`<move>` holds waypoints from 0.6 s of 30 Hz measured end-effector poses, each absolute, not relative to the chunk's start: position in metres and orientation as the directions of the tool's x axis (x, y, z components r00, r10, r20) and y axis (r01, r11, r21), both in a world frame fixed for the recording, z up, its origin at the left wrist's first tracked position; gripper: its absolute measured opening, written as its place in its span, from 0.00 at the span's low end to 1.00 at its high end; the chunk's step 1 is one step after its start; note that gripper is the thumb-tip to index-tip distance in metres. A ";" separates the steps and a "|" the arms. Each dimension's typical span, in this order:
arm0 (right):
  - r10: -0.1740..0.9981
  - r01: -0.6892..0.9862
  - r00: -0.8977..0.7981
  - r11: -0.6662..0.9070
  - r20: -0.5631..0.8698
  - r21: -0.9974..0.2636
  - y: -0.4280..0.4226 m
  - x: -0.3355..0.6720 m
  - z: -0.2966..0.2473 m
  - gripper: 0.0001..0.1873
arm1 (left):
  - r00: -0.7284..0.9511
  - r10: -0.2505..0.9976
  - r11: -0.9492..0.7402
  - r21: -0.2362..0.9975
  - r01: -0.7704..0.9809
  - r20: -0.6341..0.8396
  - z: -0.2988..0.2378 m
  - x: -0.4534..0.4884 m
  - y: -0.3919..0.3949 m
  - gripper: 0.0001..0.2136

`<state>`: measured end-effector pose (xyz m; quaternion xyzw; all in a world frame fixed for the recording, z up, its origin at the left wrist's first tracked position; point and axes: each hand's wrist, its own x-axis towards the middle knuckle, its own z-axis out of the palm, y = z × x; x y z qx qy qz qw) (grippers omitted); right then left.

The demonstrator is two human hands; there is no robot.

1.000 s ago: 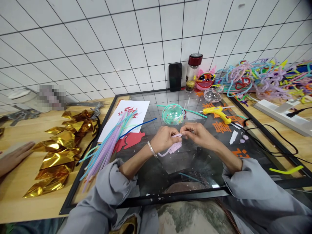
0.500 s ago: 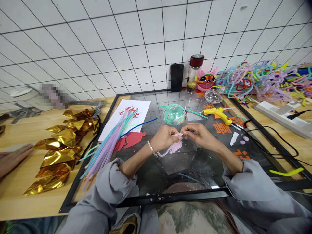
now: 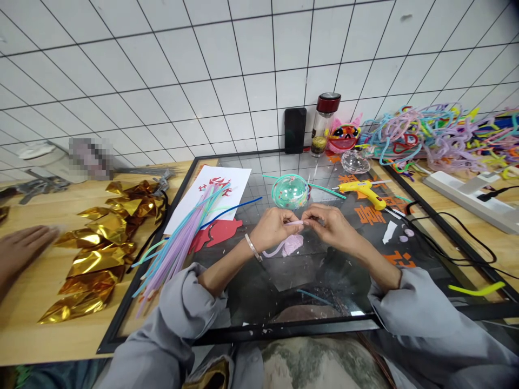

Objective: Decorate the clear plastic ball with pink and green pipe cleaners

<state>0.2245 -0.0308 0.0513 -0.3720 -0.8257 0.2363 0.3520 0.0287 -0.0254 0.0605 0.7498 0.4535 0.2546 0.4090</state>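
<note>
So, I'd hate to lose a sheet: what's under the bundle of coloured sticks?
The far end of the bundle lies over white paper; nearer, it seems to overlap the left edge of a red cut-out. Whatever the packed sticks cover completely can't be seen.

From afar I see a wooden table (image 3: pixel 24 329) carrying a black-framed glass panel (image 3: pixel 332 273); on this lie a yellow glue gun (image 3: pixel 364 191) at two o'clock and a white sheet (image 3: pixel 239 183) at ten o'clock.
</note>
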 end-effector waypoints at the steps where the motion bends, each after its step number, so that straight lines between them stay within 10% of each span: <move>1: 0.784 0.452 -0.447 0.614 0.430 -0.648 -0.028 0.226 0.050 0.08 | 0.454 0.891 -0.261 0.845 0.467 0.025 0.062 0.027 -0.023 0.12; 9: 0.810 0.408 -0.170 0.577 0.562 -0.708 -0.004 0.245 0.043 0.09 | 0.445 0.895 -0.150 0.921 0.360 -0.029 0.078 -0.018 0.008 0.10; 18: 0.804 0.447 -0.260 0.590 0.534 -0.672 0.000 0.245 0.043 0.06 | 0.318 0.945 -0.233 0.831 0.504 0.072 0.069 -0.033 0.023 0.06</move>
